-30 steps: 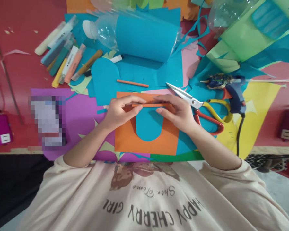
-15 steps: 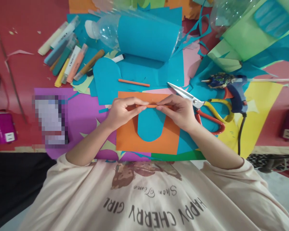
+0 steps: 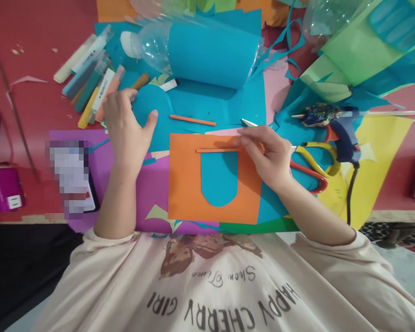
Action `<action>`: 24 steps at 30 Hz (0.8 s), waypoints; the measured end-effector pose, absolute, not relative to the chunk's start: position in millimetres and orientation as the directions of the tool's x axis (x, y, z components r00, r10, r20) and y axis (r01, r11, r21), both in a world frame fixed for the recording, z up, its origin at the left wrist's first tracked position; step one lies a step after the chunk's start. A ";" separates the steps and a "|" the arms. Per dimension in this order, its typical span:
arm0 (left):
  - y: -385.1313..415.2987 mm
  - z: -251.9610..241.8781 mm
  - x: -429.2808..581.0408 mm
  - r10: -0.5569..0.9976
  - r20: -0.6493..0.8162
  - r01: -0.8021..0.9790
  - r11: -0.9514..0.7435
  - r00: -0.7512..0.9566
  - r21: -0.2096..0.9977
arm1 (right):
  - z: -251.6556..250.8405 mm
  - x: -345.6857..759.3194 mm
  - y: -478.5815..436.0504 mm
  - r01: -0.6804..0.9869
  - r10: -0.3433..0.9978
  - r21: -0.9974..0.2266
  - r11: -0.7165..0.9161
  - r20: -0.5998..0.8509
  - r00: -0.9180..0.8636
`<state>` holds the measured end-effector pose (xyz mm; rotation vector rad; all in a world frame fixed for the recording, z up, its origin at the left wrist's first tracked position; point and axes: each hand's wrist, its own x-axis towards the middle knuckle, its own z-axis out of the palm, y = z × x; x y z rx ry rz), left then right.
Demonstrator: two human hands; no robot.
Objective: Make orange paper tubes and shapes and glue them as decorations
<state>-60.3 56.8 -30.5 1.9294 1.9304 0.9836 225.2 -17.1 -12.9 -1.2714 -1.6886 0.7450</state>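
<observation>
My right hand (image 3: 268,154) pinches the right end of a thin orange paper strip (image 3: 216,150). The strip lies across the top of a blue rounded paper piece (image 3: 219,180) on an orange sheet (image 3: 185,193). My left hand (image 3: 127,127) is off to the left with thumb and fingers apart, over the edge of a second blue rounded piece (image 3: 154,103) and close to a brown marker (image 3: 140,81). Another orange strip (image 3: 192,120) lies above the orange sheet. Scissors (image 3: 316,159) with yellow and red handles are partly covered by my right hand.
A clear bottle wrapped in blue paper (image 3: 212,55) lies at the back. Several markers (image 3: 91,78) are grouped at the left, above a blurred phone (image 3: 72,177). A glue gun (image 3: 335,124) rests on the right, its cord (image 3: 349,207) running toward the front edge.
My left hand has let go of the orange strip and moved left and away from me, toward the markers. My right hand still holds the strip's right end.
</observation>
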 end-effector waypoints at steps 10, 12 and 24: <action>51.1 -14.4 -44.5 0.951 0.239 0.870 0.055 -0.194 0.489 | -17.4 228.0 -14.7 0.293 0.983 -0.941 0.167 0.180 0.019; 52.5 -16.8 -47.8 0.917 0.343 0.847 -0.012 -0.202 0.531 | -19.4 228.7 -15.1 0.284 0.982 -0.944 0.167 0.183 0.033; 59.4 -15.1 -49.2 0.731 0.567 0.229 -0.520 -0.378 0.823 | -9.7 231.6 -12.4 0.461 0.826 -0.695 0.551 0.376 -0.421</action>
